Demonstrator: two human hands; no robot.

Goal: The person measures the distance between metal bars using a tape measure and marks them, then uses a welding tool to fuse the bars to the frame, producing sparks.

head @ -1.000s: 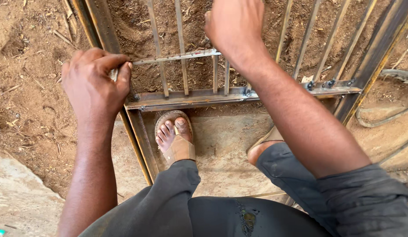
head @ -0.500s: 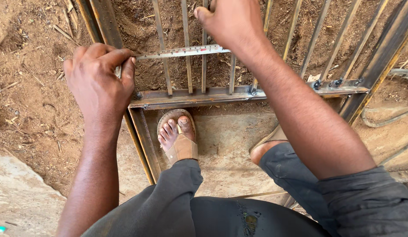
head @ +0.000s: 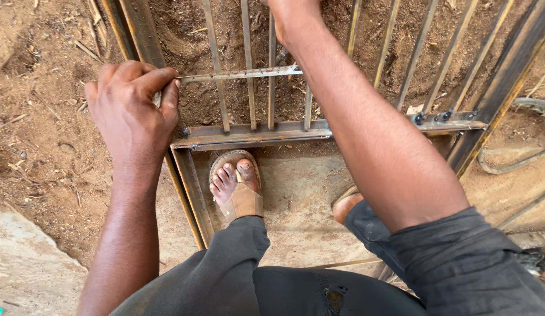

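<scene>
— What does the left hand [head: 133, 111] hold?

— Its grip is pinched around one end of a thin flat metal strip [head: 240, 74], which runs level across the upright bars [head: 249, 64] of a metal gate frame [head: 249, 136] lying on the dirt ground [head: 44, 146].

— And the right hand [head: 290, 17]?

— It reaches to the strip's other end, near the top edge of the view; most of the hand is cut off, so whether its grip is clenched cannot be told.

— How much room is there?

— The strip sits above the frame's horizontal crossbar, between the left side rail [head: 129, 29] and the bars farther right. A sandalled foot [head: 236, 184] stands on a concrete slab [head: 301, 205] just below the crossbar.
</scene>
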